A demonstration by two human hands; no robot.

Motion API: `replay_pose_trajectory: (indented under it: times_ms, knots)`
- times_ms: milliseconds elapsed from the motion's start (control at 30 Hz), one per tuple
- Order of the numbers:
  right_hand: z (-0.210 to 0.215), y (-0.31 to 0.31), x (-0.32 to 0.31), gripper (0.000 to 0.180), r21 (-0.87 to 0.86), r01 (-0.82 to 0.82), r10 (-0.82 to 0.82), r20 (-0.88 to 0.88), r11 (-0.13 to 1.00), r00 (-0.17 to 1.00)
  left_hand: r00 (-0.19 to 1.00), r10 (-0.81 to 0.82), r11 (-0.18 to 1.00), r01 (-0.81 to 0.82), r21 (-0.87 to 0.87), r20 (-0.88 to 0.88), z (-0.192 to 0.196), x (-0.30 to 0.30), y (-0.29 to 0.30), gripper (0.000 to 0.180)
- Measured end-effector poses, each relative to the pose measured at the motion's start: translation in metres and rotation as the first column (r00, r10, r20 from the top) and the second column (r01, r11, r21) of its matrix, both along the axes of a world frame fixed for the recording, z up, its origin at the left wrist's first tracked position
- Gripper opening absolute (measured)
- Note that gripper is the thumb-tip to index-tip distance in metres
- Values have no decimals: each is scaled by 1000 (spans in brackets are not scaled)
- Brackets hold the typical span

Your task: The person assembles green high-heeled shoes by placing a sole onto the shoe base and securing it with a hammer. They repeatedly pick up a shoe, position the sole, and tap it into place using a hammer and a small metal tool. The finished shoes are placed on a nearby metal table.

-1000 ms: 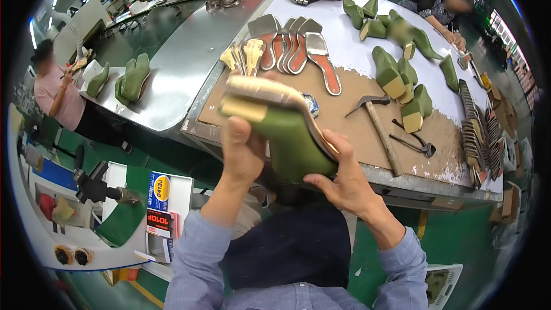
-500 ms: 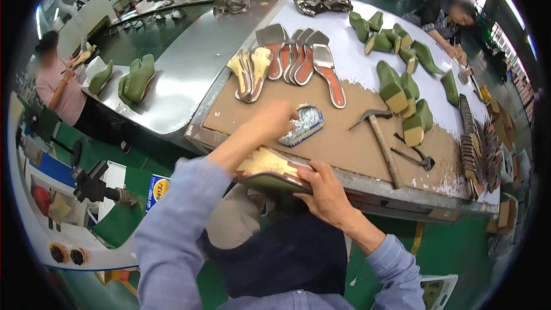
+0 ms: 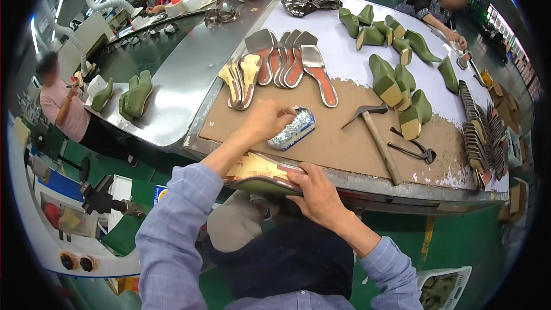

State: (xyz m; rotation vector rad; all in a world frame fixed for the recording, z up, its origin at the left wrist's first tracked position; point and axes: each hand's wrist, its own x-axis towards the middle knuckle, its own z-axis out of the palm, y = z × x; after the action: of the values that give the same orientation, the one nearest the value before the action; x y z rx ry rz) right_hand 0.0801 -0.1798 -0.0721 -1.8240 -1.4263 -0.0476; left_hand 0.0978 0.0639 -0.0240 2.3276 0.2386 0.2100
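Silvery foil packet (image 3: 293,128) under the left hand's (image 3: 265,121) curled fingers; the right hand (image 3: 317,192) grips a green shoe last (image 3: 261,177).

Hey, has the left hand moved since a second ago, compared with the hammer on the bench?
Yes. The left hand has left the green shoe last and reached forward over the bench to the foil-lined box, nearer the hammer.

Hammer (image 3: 372,139) right of foil box (image 3: 293,128); insoles (image 3: 275,69) behind, seemingly overlapping.
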Motion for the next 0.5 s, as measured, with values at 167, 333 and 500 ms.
replay_pose_trajectory:
  times_ms: [167, 333, 500]
  knots:
    - [-2, 0, 1, 59, 0, -11, 11, 10, 1000, 1000, 998, -11, 948, 28, -317, 54, 41, -66, -42, 25]
    - [7, -17, 17, 49, -77, 64, -72, -108, 995, 992, 990, 33, 909, 28, -416, 139, 24, -95, -60, 18]
    - [-3, -93, 95, 42, -107, 693, -538, 550, 713, 639, 945, -146, 985, 166, -43, 292, 12, -90, -55, 15]
